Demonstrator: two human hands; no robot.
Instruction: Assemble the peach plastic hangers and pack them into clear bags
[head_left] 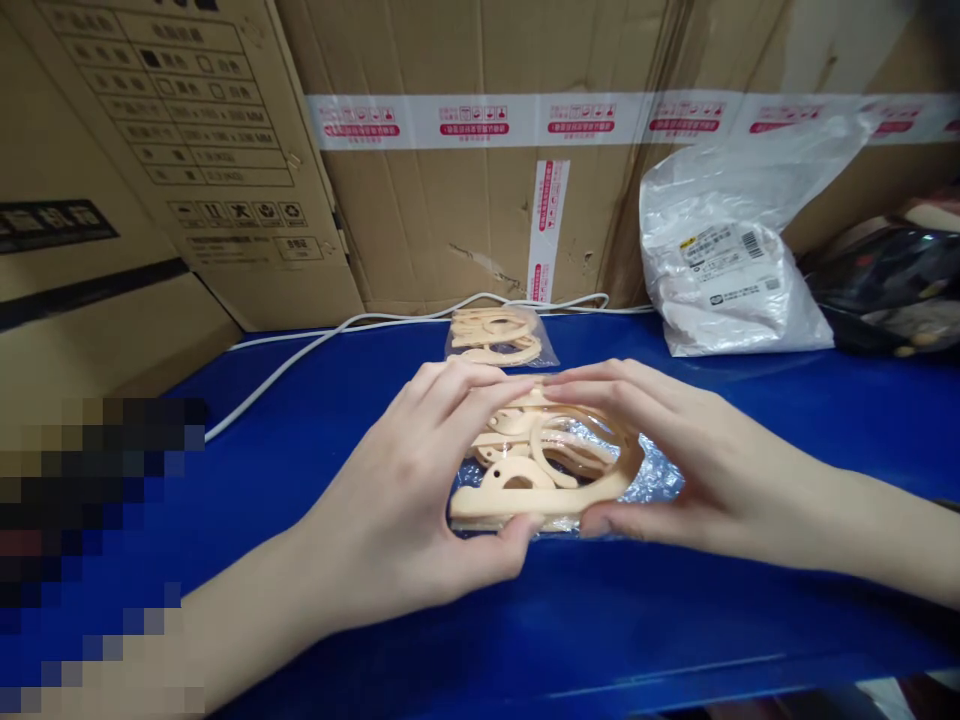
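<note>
A clear plastic bag of pale wooden pieces point(555, 498) is held low over the blue surface, or resting on it; I cannot tell which. The pieces are curved and flat, some with small round holes. My left hand point(420, 480) is closed around the left end, thumb at the near edge and fingers over the far edge. From the right, my right hand point(675, 460) grips the same bag in a similar way, its fingertips close to those of the left. Crinkled clear plastic shows inside the right hand's curve. Just beyond the hands lies a second bag of wooden pieces point(499, 335).
The blue tabletop point(360, 400) runs back to large cardboard boxes point(480, 220). A white cable point(292, 365) loops along the back. At the right stand a white plastic bag point(739, 270) with a printed label and a dark bag point(892, 280). Pixelation covers the lower left.
</note>
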